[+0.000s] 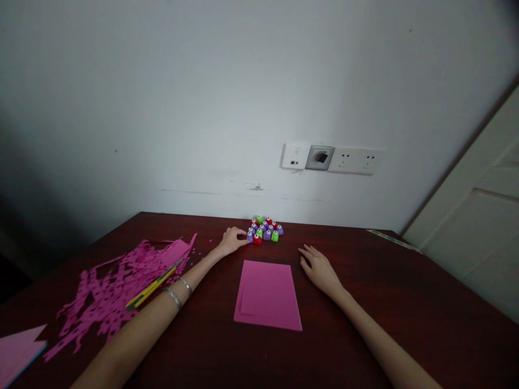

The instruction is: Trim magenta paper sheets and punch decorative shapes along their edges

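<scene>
At the back of the table several small craft punches (268, 235) in purple, green and red stand in a cluster by the wall. My left hand (234, 240) reaches the cluster's left edge, thumb and fingertips closed round a purple punch (250, 237). Pink paper (267, 294), seemingly more than one sheet, lies flat between my forearms. To the right of it my right hand (318, 267) rests palm down on the dark table (344, 346). Its fingers are stretched out and hold nothing.
Pink paper scraps (109, 292) full of punched holes spread over the left side, with a yellow box cutter (154, 284) on them. Pale pink sheets (20, 354) lie at the near left corner. A thin strip like a ruler (395, 241) lies far right. Sockets (351, 160) sit on the wall.
</scene>
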Action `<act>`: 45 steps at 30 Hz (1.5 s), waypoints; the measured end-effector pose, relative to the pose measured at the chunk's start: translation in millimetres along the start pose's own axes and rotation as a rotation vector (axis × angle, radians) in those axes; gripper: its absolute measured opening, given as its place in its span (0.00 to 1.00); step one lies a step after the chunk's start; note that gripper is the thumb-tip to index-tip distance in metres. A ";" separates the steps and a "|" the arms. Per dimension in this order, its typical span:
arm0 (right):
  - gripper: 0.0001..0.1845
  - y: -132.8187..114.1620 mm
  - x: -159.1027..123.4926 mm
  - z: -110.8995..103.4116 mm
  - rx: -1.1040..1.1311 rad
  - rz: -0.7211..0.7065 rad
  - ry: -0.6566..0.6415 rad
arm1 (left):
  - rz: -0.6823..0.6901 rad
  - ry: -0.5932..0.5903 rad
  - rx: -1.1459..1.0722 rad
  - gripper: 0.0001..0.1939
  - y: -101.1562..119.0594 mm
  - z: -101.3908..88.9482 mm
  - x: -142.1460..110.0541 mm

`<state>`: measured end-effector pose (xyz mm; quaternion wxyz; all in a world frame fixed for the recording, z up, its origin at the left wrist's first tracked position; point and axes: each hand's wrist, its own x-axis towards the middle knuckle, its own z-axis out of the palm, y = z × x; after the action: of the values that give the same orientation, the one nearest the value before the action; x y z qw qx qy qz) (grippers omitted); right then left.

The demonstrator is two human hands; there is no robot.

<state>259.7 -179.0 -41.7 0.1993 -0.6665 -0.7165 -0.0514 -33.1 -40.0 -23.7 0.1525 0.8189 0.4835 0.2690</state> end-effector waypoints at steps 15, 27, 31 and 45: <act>0.22 -0.6 -0.9 -0.9 0.134 0.007 0.038 | 0.299 0.189 -0.131 0.11 58.2 -46.4 -11.3; 0.18 -51.3 4.8 -45.4 0.432 0.082 0.147 | 0.361 0.172 -0.111 0.10 101.7 -20.4 -46.9; 0.19 -79.6 0.6 -56.8 0.615 0.108 0.096 | 0.375 0.223 -0.145 0.10 107.6 -11.6 -52.7; 0.15 -92.4 -1.1 -63.5 0.833 0.219 -0.058 | 0.375 0.243 -0.094 0.09 121.3 -3.4 -66.5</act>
<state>183.4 -211.4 33.8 0.4353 -0.6025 -0.6064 0.2826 25.2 -157.1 21.4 0.0785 0.8480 0.3246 0.4116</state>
